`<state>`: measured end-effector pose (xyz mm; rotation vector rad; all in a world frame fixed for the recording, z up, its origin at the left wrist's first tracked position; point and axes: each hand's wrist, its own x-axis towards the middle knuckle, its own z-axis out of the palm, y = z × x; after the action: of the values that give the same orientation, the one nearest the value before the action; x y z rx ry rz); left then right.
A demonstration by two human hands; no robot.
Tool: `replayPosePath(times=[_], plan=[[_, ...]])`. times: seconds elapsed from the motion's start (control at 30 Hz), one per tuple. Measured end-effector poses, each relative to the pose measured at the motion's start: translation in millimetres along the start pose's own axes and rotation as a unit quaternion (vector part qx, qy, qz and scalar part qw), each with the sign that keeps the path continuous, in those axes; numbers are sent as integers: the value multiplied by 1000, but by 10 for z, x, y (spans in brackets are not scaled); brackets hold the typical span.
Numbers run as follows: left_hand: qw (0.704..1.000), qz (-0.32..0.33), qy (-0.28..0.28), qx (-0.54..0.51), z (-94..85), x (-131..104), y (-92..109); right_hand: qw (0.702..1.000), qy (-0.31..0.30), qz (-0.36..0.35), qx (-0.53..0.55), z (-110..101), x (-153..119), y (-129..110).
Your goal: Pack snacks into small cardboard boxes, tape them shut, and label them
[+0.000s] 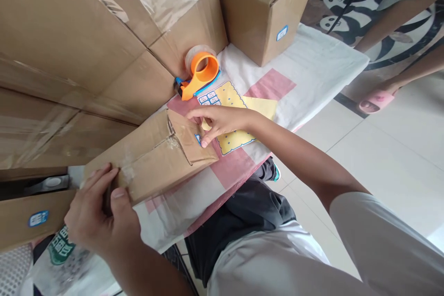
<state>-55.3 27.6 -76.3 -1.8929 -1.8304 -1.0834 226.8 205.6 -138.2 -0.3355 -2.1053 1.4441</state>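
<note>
Brown cardboard box [149,157] lies between left hand [104,217] and right hand [217,125].

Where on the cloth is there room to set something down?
The bare white cloth between the far box and the right corner; a narrower strip between the long carton and near edge. Crowded: tape dispenser, yellow sheets, right hand.

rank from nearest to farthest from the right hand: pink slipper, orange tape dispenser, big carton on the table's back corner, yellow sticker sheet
1. Yellow sticker sheet, partly beneath the hand
2. Orange tape dispenser, beyond it
3. Big carton, farther back
4. Pink slipper, far right, on the floor
</note>
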Motion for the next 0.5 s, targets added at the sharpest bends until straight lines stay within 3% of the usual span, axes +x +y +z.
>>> replayPosePath(times=[0.1, 0.2, 0.3, 0.4, 0.5], plan=[[998, 57, 22, -20, 21, 22, -8, 1000, 13, 1, -7, -16, 21, 27], [997, 62, 28, -23, 18, 21, -29, 999, 29, -10, -20, -37, 19, 19], [998, 47, 36, -15, -16, -18, -112, 999, 10, -23, -45, 27, -27, -153], [997, 24, 70, -37, -50, -80, -254, 994, -12, 9, -104, 264, -59, -462], [991, 8, 114, -73, -66, -145, -381, 976, 49, 3, -212, 596, -9, -738]])
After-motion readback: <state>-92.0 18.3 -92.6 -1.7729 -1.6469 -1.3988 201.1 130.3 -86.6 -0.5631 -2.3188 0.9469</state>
